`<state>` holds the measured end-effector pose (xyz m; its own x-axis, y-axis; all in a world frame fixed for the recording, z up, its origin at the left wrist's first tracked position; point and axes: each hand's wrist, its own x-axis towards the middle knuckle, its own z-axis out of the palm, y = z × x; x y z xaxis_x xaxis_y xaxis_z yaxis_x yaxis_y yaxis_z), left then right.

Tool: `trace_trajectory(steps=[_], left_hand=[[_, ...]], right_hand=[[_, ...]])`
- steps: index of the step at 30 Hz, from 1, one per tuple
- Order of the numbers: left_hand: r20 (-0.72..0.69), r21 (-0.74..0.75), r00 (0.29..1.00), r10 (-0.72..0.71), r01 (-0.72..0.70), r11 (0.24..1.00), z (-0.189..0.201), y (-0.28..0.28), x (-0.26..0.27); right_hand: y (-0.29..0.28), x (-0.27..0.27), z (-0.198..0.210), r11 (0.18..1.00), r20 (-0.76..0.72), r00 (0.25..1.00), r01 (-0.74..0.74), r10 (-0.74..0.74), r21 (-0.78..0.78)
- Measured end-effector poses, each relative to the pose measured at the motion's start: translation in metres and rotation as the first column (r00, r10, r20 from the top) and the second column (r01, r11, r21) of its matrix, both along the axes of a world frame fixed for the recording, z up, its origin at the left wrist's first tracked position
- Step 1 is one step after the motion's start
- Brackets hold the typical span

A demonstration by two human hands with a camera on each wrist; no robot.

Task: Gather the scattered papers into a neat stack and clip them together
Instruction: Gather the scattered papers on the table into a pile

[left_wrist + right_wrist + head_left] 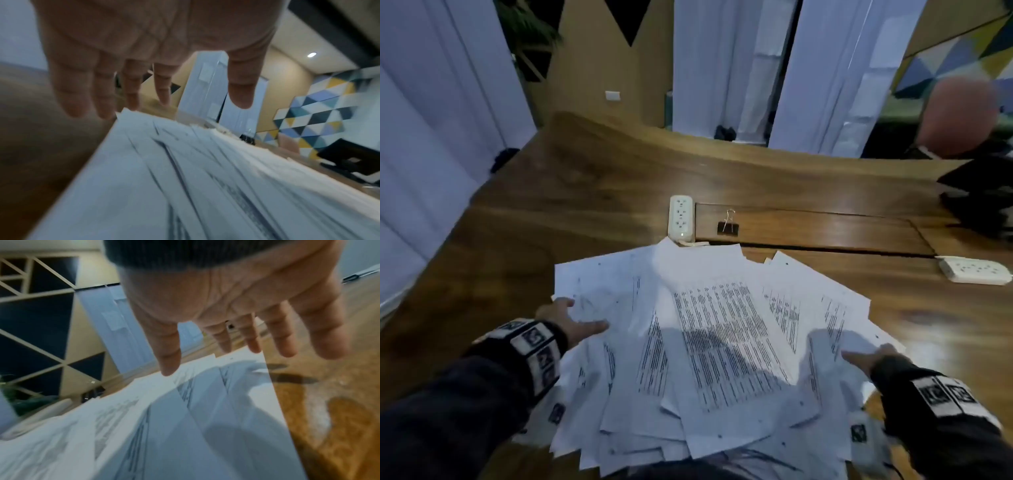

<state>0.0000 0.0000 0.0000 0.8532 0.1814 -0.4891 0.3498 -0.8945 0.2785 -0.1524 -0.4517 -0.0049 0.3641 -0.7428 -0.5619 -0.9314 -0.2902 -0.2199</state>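
Several printed white papers (715,329) lie fanned in a loose heap on the wooden table (585,192). My left hand (566,320) sits at the heap's left edge, fingers straight and spread over the papers (164,178). My right hand (869,358) is at the heap's right edge, fingers straight above the sheets (185,418). Neither hand holds anything. A black binder clip (727,226) with silver handles stands on the table beyond the heap, apart from both hands.
A white power strip (681,217) lies just behind the papers, left of the clip. A second power strip (974,270) lies at the right. Dark objects (983,198) sit at the far right edge. White curtains hang behind the table.
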Motion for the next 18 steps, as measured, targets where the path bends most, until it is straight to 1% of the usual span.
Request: trace_trajectory(steps=[1, 3, 5, 8, 10, 12, 14, 16, 18], left_hand=[[-0.030, 0.045, 0.998, 0.052, -0.051, 0.998, -0.008, -0.003, 0.004], [-0.064, 0.106, 0.976, 0.207, -0.200, 0.974, -0.015, -0.009, 0.007], [-0.035, 0.132, 0.954, 0.297, -0.290, 0.948, -0.022, -0.015, 0.012], [-0.058, 0.172, 0.941, 0.333, -0.319, 0.932, -0.033, -0.014, 0.021], [-0.068, 0.121, 0.924, 0.376, -0.366, 0.923, -0.047, -0.011, 0.033], [-0.087, 0.103, 0.928, 0.361, -0.352, 0.930, -0.055, -0.010, 0.038], [-0.093, 0.098, 0.942, 0.322, -0.313, 0.945, -0.046, -0.014, 0.037], [-0.138, 0.127, 0.961, 0.239, -0.222, 0.967, -0.034, -0.017, 0.034], [-0.208, 0.168, 0.963, 0.174, -0.140, 0.976, -0.028, -0.019, 0.032]], right_hand=[[0.004, 0.002, -0.001, 1.000, -0.016, 1.000, 0.025, -0.025, 0.011], [0.012, 0.004, -0.003, 0.998, -0.030, 0.998, 0.050, -0.049, 0.026], [0.013, 0.009, -0.011, 0.995, -0.042, 0.994, 0.099, -0.098, 0.023], [0.011, 0.012, -0.021, 0.993, -0.044, 0.992, 0.117, -0.118, -0.019], [0.017, 0.013, -0.017, 0.994, -0.082, 0.991, 0.105, -0.107, -0.030], [0.018, 0.011, -0.017, 0.995, -0.087, 0.992, 0.092, -0.094, -0.025], [0.019, 0.010, -0.013, 0.996, -0.098, 0.992, 0.080, -0.083, -0.027], [0.021, 0.011, -0.009, 0.998, -0.118, 0.991, 0.057, -0.058, -0.016], [0.025, 0.012, -0.004, 0.999, -0.141, 0.990, 0.023, -0.026, -0.024]])
